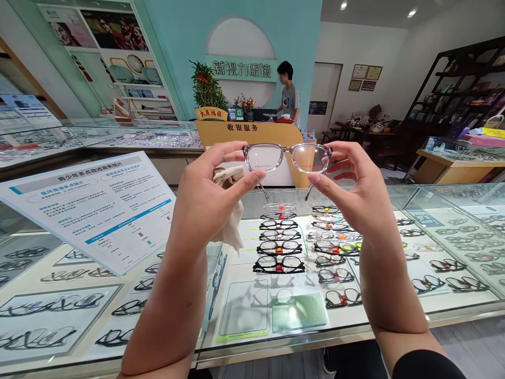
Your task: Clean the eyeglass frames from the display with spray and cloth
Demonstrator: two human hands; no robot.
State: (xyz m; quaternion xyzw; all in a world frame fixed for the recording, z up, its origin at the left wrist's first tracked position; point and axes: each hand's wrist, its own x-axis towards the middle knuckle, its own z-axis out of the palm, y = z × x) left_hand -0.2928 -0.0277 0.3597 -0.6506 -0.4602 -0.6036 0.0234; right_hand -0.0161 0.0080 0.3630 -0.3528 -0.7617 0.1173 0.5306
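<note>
A pair of eyeglasses (287, 149) with a clear greyish frame is held up level in front of me, above the glass counter. Small print shows on both lenses, reddish on the right one. My left hand (215, 181) pinches the left end of the frame between thumb and fingers. In that same hand a beige cloth (232, 223) hangs down behind the palm. My right hand (351, 184) pinches the right end of the frame. The temples point down and away from me, their tips showing below the lenses.
Beneath my hands is a glass display counter (236, 342) with rows of eyeglasses (279, 264) inside. A printed sheet (90, 210) stands tilted at the left. Farther off, a person (290, 97) stands behind a yellow cashier desk (244, 139) with a potted plant (209, 89).
</note>
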